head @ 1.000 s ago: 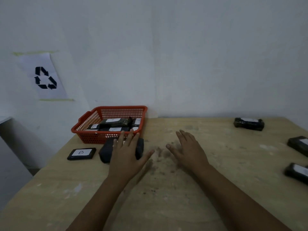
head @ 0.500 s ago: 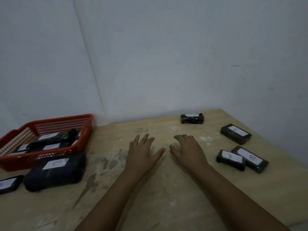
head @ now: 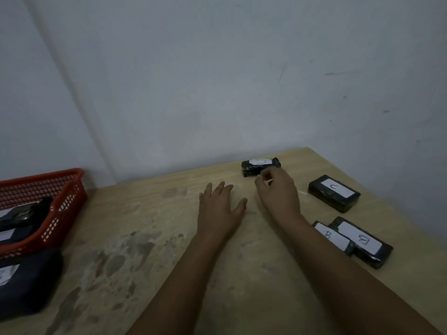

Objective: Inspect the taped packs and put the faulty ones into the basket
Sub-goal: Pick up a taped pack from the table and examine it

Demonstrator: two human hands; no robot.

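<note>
As the right hand (head: 278,192) reaches the far pack (head: 260,166) beyond the basket (head: 65,197), fingers curling, still empty, inspection comes next.

Bare sorting station: stained plywood table (head: 150,250) in corner of plain painted walls (head: 217,81), red basket (head: 60,213), labelled black packs (head: 333,192).

Dim, flat, bluish light; soft faint shadows on pale wooden desk (head: 169,262); slight motion blur; wide-angle bending at edges.
</note>
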